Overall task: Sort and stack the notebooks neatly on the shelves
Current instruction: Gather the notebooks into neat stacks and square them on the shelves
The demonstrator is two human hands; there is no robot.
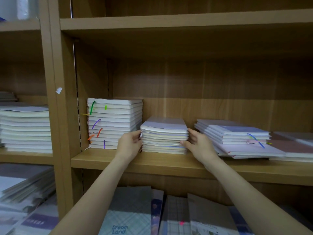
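A short stack of pale notebooks (164,136) sits on the middle wooden shelf (169,162). My left hand (130,144) grips its left side and my right hand (197,141) grips its right side, thumb across the front edges. A taller stack of notebooks (115,122) with coloured ribbon markers stands just to its left, against the shelf's side wall. A low, uneven pile of pale and pink notebooks (240,138) spreads out to the right.
In the left bay stands another thick stack (25,129). Below, notebooks with patterned covers (128,212) lean face up, one reading "Dream Land". Brown-covered notebooks (294,146) lie at the far right. A shelf board (169,22) runs above.
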